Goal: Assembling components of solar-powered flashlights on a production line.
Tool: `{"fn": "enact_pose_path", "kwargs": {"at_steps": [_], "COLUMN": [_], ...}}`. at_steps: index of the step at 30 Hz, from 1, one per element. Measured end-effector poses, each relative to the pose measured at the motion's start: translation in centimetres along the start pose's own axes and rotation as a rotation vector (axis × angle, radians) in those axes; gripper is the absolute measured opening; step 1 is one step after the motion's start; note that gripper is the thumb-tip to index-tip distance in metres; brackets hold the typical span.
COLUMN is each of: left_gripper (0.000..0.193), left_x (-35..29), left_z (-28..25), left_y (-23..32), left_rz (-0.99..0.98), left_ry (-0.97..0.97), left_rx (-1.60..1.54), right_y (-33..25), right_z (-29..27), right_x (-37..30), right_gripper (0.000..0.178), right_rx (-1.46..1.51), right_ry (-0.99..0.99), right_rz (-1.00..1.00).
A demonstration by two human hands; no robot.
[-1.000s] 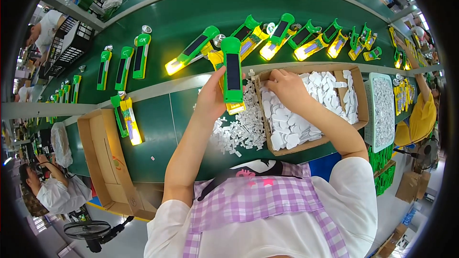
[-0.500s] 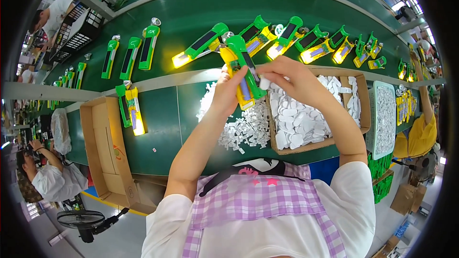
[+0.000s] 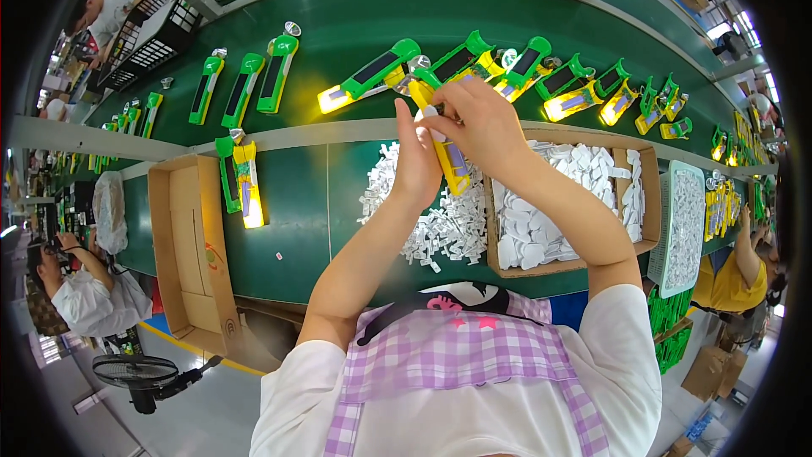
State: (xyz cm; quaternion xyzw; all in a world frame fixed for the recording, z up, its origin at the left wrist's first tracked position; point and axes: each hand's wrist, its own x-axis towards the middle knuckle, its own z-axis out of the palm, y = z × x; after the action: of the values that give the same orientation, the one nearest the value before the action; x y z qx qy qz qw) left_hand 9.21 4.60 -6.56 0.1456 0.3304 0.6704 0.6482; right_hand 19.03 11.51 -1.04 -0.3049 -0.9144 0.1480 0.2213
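An opened green and yellow flashlight casing (image 3: 458,171) is held upright over the workbench between my two hands. My left hand (image 3: 416,171) grips it from the left, with its thumb side raised along the casing. From the right, my right hand (image 3: 486,125) reaches over the casing, its fingers bent and pinched at the middle. A small white plastic piece (image 3: 436,130) shows partly under those fingertips, pressed against the yellow half. My fingers hide much of the casing's inside.
Small white parts (image 3: 440,237) lie heaped below my hands. A cardboard box (image 3: 550,269) of flat white pieces stands to the right, an open carton (image 3: 188,245) to the left. Several lit flashlights (image 3: 372,72) line the green bench behind. A fan (image 3: 135,371) stands lower left.
My right hand has moved left, bringing the white piece from beside the casing onto it. The green half, which faced me earlier, is now mostly hidden. My left hand's fingers have straightened.
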Motion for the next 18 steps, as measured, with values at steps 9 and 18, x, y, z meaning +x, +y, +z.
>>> {"fn": "enact_pose_path", "kwargs": {"at_steps": [9, 18], "left_gripper": [0.03, 0.028], "left_x": [1.1, 2.0], "left_z": [-0.6, -0.6], "left_y": [-0.4, -1.3], "left_rz": [0.047, 0.122], "left_ry": [0.154, 0.222], "left_rx": [-0.091, -0.102], "right_y": [0.8, 1.4], "right_z": [-0.4, 0.5], "right_x": [-2.8, -3.5], "right_gripper": [0.044, 0.045], "right_rx": [0.231, 0.555], "right_ry": [-0.222, -0.201], "right_rz": [0.403, 0.389]}}
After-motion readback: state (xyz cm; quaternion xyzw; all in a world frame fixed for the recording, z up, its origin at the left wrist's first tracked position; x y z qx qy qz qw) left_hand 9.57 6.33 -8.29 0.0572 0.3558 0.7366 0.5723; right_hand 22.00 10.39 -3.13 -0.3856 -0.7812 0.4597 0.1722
